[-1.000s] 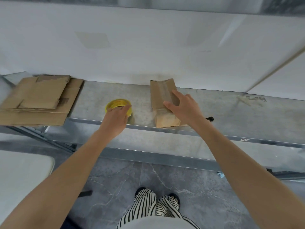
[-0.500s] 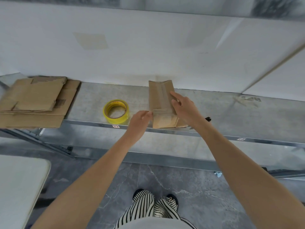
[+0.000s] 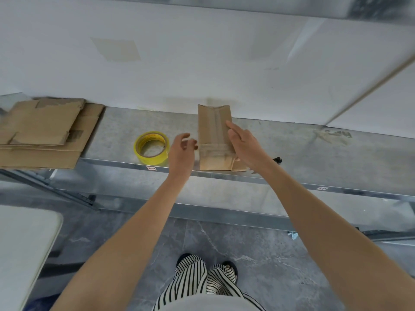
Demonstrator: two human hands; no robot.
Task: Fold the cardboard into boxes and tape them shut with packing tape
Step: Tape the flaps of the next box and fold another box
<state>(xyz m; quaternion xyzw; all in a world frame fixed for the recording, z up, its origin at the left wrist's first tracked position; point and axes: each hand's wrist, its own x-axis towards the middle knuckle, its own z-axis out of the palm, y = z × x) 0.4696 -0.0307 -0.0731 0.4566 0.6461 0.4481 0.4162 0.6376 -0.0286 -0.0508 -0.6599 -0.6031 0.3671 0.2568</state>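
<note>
Since a second ago the left hand (image 3: 182, 151) has come off the tape roll (image 3: 151, 147) and swung right, and it now sits just left of the box (image 3: 214, 135). The right hand (image 3: 244, 147) stays on the box.

At the far left, the stack of flat cardboard (image 3: 42, 133) is cut off by the frame edge. Its sheets overlap, so an exact count is hard; at least three layers show. In the lower left corner a pale surface (image 3: 22, 248) is also cropped and I cannot tell what it is. Right of centre, a small black object (image 3: 277, 160) pokes out from behind the right wrist, mostly hidden. A loose piece of cardboard peeks out under the box's near right corner, half covered by the same hand.

Counted left to right: one cardboard stack, one yellow tape roll, one box, two hands, all on or over the grey metal shelf (image 3: 336, 158) in the middle of the frame.

The box stands closed against the white wall, with tape along its top seam and a band across its near end; its contents cannot be seen. The roll lies flat, with the shelf showing through its core.

The hands are apart, one on each side of the box. The left one's fingers are loosely curled and hold nothing; whether they touch the box I cannot tell. The right one's fingers lie straight on the box's right top edge.
</note>
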